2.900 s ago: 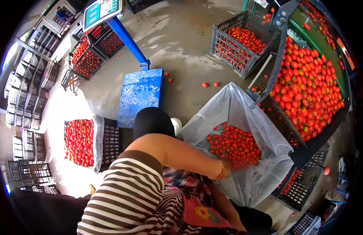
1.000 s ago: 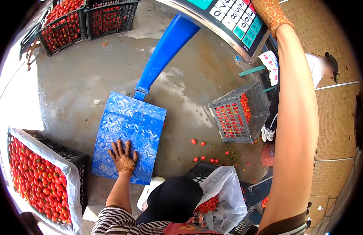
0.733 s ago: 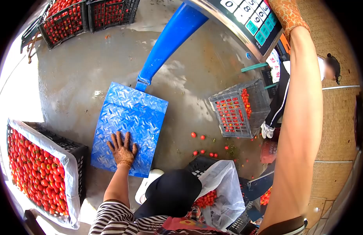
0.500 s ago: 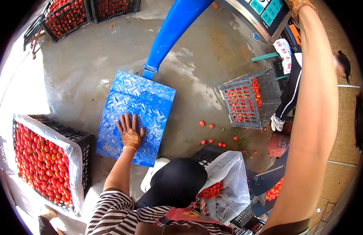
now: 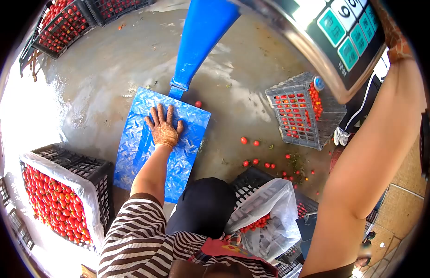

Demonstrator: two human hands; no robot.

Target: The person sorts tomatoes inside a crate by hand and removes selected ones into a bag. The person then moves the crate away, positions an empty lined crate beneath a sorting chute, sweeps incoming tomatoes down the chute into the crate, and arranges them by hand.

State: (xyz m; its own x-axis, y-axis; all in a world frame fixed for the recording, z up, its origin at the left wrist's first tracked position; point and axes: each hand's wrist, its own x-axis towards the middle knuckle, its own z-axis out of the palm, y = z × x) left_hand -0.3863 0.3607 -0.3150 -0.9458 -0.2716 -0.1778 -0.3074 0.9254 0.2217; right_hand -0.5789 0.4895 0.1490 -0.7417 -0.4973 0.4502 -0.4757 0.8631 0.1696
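My left hand (image 5: 165, 132), in a stained patterned glove, lies flat with fingers spread on the blue diamond-plate platform (image 5: 127, 169) of a floor scale. A blue post (image 5: 196, 51) rises from the platform's far edge. At the upper right is the scale's display head (image 5: 324, 69), with a metal rim and green-and-white keys. My right arm reaches up beside it, and my gloved right hand (image 5: 399, 44) is at the display's right edge. Its fingers are hidden or dark at the picture's border, so its grip cannot be made out.
A lined black crate (image 5: 101, 178) full of red tomatoes (image 5: 57, 201) stands left of the platform. A grey crate (image 5: 301, 120) lies tipped at right. Loose tomatoes (image 5: 256, 143) dot the wet floor. A plastic-lined crate (image 5: 280, 199) is by my knee. Another person's shoe (image 5: 341, 136) is beyond.
My left hand has slid forward and slightly right over the platform. The display head now looms larger in view, and my right hand has shifted right and down with it.
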